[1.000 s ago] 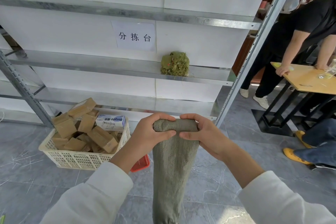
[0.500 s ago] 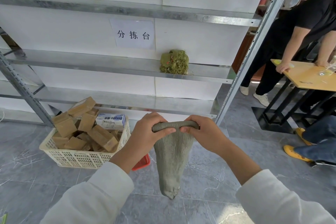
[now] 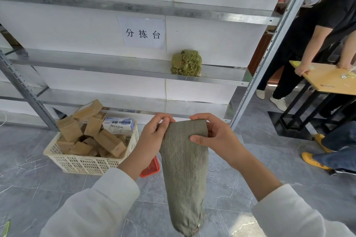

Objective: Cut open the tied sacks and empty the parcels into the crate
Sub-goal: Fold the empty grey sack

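A limp grey-green woven sack (image 3: 184,175) hangs in front of me above the floor. My left hand (image 3: 154,136) pinches its top left corner. My right hand (image 3: 213,136) grips its top right edge, thumb pressed on the cloth. The sack looks flat, and its lower end narrows near the bottom of the frame. To the left on the floor sits a cream plastic crate (image 3: 84,161) heaped with brown cardboard parcels (image 3: 109,142) and a white and blue box (image 3: 118,125). A bundled green sack (image 3: 186,62) lies on the middle metal shelf.
A metal shelving rack (image 3: 115,67) with a paper sign stands straight ahead, its slanted post (image 3: 269,52) at the right. A red basket (image 3: 151,167) peeks from behind my left arm. At the right, a person leans on a wooden table (image 3: 327,79), and yellow shoes rest on the floor.
Half a second ago the sack was rolled up short; it now hangs longer and flatter. My fingers shifted from a roll at the top to pinching the top edge.
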Tool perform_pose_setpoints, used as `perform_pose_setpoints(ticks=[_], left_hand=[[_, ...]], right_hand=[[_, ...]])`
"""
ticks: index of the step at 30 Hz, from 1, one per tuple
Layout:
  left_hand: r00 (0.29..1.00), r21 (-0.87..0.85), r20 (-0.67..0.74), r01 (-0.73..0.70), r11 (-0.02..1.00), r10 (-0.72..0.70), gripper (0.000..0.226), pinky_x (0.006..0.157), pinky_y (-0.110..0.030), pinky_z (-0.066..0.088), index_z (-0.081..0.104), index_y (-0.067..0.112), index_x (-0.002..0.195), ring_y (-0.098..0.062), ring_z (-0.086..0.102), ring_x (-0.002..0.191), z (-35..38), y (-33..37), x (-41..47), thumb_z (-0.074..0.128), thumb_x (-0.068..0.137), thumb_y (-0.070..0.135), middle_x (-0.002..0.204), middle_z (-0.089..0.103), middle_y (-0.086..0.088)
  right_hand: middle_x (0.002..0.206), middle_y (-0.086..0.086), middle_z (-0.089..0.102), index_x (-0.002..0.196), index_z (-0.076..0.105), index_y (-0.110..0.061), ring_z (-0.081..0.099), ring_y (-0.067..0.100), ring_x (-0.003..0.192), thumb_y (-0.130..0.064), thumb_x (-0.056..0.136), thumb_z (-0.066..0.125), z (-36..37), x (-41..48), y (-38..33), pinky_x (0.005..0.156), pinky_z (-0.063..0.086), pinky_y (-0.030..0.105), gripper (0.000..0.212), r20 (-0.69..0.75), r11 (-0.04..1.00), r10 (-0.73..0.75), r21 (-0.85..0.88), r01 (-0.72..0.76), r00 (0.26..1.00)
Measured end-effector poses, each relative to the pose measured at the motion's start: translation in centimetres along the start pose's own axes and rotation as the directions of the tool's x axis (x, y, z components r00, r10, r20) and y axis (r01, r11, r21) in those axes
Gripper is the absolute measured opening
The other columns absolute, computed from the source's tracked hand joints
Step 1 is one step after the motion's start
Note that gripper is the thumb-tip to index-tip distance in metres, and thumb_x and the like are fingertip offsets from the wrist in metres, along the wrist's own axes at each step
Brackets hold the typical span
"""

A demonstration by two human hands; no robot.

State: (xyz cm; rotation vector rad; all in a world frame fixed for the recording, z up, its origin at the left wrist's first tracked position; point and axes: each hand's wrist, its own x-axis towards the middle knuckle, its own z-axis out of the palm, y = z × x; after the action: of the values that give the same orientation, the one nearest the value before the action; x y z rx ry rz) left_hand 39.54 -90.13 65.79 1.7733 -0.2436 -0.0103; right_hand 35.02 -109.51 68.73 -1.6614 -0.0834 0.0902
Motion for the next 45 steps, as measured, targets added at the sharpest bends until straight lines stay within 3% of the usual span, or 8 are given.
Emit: perform_pose_setpoints(ticks=[5,13,20,28,35,37,40,45], left_hand=[[0.978,-0.042,0.184,0.107,0.993,-0.098,0.014,0.067,-0.011,0.046,0.067,0.026,0.101,0.000,0.061,0.078,-0.7,0.6,-0.9,0.067,0.088,0.031,0.087,0.066,0.009],[0.970,0.064,0.240,0.026,0.998,-0.040,0.030,0.067,-0.014,0.051,0.070,0.021,0.098,0.000,0.065,0.079,-2.1,0.5,-1.2,0.084,0.072,0.020,0.089,0.070,0.007],[0.995,-0.048,0.096,-0.009,0.999,0.013,0.028,0.069,-0.021,0.054,0.067,0.026,0.103,-0.010,0.065,0.083,-1.8,-0.2,-1.2,0.078,0.078,0.019,0.095,0.067,0.003],[0.998,-0.027,0.011,-0.062,0.998,0.062,0.027,0.070,-0.019,0.048,0.050,0.022,0.119,-0.003,0.056,0.079,-0.4,-0.9,-1.7,0.056,0.095,0.011,0.097,0.056,-0.001],[0.996,0.044,-0.054,-0.067,0.997,0.070,0.014,0.072,-0.013,0.045,0.060,0.022,0.103,-0.002,0.059,0.083,0.0,-0.5,-1.5,0.059,0.093,0.012,0.094,0.063,0.005],[0.995,0.092,-0.086,-0.038,0.995,0.046,0.008,0.070,-0.010,0.043,0.061,0.021,0.098,0.000,0.059,0.081,0.1,-0.6,-1.4,0.060,0.093,0.015,0.089,0.064,0.005],[0.994,0.116,-0.108,-0.007,0.993,0.020,0.005,0.064,-0.009,0.041,0.063,0.017,0.090,0.004,0.056,0.070,0.4,-0.6,-1.6,0.060,0.094,0.018,0.081,0.064,0.004],[0.982,0.013,-0.143,0.122,0.992,-0.119,0.040,0.063,-0.027,0.035,0.061,0.002,0.079,-0.012,0.050,0.067,1.1,0.6,-2.1,0.051,0.097,0.037,0.071,0.056,-0.003]], right_hand=[[0.098,-0.010,0.066,0.102,0.065,-0.031,0.059,0.009,0.089,-0.010,0.078,0.077,0.1,0.1,0.5,0.072,0.047,0.009,0.034,-0.124,0.874,-0.045,-0.486,-0.021,0.991],[0.092,-0.007,0.057,0.102,0.068,-0.017,0.052,0.000,0.081,-0.017,0.086,0.069,0.8,0.2,1.0,0.071,0.039,0.010,0.016,-0.030,0.775,-0.105,-0.629,0.063,0.994],[0.093,-0.007,0.069,0.102,0.068,-0.023,0.062,0.012,0.089,-0.020,0.092,0.063,0.7,0.7,0.9,0.076,0.049,0.025,0.012,-0.086,0.907,-0.009,-0.421,-0.028,0.996],[0.069,-0.003,0.046,0.083,0.058,-0.005,0.041,0.012,0.066,-0.034,0.096,0.055,0.7,-0.2,0.6,0.064,0.032,0.027,0.032,-0.091,0.948,0.038,-0.312,-0.065,0.995],[0.103,0.026,0.065,0.103,0.065,0.006,0.061,0.040,0.096,-0.051,0.088,0.058,1.0,-0.8,0.4,0.096,0.046,0.047,0.059,-0.150,0.981,0.150,-0.098,-0.166,0.977],[0.090,0.020,0.065,0.102,0.064,0.004,0.062,0.033,0.085,-0.054,0.082,0.063,0.9,-0.8,0.6,0.086,0.049,0.041,0.061,-0.149,0.986,0.136,-0.071,-0.147,0.979],[0.084,0.005,0.065,0.108,0.063,-0.020,0.062,0.015,0.077,-0.030,0.080,0.076,0.6,-1.1,0.6,0.072,0.050,0.029,0.033,-0.111,0.993,0.096,-0.050,-0.102,0.989],[0.089,-0.006,0.066,0.103,0.061,-0.020,0.063,0.004,0.080,-0.012,0.077,0.079,0.4,-1.5,0.4,0.070,0.053,0.020,0.033,-0.119,0.992,-0.051,-0.122,0.036,0.992]])
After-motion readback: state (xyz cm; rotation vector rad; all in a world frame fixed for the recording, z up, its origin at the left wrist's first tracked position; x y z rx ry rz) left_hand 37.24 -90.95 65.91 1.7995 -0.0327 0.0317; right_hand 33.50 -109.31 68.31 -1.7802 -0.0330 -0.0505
